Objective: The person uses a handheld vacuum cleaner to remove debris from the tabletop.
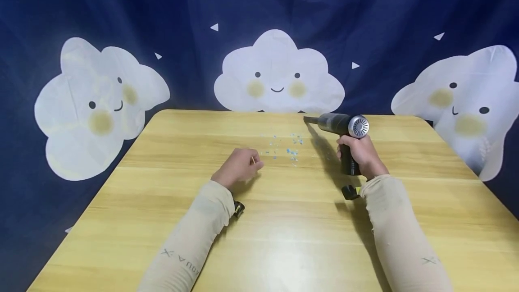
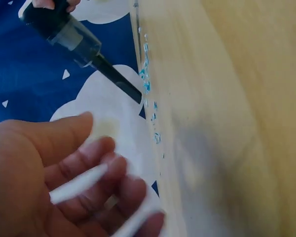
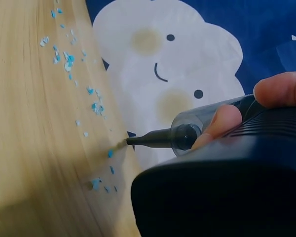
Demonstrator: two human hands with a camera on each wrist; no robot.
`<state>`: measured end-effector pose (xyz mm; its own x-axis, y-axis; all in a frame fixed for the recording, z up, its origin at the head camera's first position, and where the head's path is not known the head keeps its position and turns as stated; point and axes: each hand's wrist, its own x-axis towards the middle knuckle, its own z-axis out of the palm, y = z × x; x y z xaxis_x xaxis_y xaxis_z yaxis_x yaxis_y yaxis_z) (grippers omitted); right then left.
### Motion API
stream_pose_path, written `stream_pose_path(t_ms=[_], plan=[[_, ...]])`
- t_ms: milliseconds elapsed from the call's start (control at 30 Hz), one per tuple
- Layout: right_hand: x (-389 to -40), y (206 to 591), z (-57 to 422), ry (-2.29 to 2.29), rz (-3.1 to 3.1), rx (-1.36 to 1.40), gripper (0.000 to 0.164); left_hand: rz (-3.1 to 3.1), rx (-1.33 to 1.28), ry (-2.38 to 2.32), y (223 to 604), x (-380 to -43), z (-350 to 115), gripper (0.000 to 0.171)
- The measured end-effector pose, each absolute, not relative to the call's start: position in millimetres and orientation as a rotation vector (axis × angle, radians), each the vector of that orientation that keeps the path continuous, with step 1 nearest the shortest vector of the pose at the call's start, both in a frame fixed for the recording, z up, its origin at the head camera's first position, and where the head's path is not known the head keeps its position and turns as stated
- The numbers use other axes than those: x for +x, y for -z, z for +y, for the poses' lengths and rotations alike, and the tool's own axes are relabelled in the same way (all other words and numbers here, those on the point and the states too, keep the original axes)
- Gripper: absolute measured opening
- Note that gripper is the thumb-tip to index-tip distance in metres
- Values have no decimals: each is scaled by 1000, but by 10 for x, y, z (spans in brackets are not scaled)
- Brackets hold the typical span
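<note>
My right hand (image 1: 366,156) grips the upright handle of a black handheld vacuum cleaner (image 1: 337,123), with fingers curled round it. The vacuum's narrow nozzle (image 2: 119,82) points toward the far left, raised above the table's back part. Small blue and white scraps (image 1: 292,151) lie scattered on the wood, left of the vacuum. My left hand (image 1: 239,166) hovers nearer the front and left of the scraps. Its fingers (image 2: 116,165) are loosely bent, apart from the thumb, and I see nothing held in them. In the right wrist view the vacuum body (image 3: 222,187) hides most of the right hand.
The light wooden table (image 1: 142,202) has rounded far corners. Right behind its far edge hangs a dark blue curtain (image 1: 182,8) printed with white smiling clouds. A black wrist camera (image 1: 350,192) is strapped below the right hand, another (image 1: 239,209) below the left.
</note>
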<state>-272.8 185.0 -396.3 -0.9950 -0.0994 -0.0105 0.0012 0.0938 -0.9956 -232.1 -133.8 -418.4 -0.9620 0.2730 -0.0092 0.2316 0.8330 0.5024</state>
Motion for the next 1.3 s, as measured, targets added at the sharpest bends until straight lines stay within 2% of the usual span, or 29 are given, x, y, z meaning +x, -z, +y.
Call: stream_pose_path(t_ms=[67,200,400,967,1300], plan=[[-2716,3944,1847,2063,2261,-116,11,2884,366,-738,4166,-2302,-1319,19],[-2701,3911,1822,2053,2269,-143,12,2815,331,-582,4152,-2242,-1283,38],[-2686,3878,1781,2024,2278,-160,11,2814,428,-343,4148,-2149,-1205,36],[-2673,3892,1696,1974,2287,-141,9,2722,369,-234,4088,-2053,-1112,58],[-2678,3911,1682,1982,2240,-177,13,2728,386,-253,4104,-2064,-1118,56]])
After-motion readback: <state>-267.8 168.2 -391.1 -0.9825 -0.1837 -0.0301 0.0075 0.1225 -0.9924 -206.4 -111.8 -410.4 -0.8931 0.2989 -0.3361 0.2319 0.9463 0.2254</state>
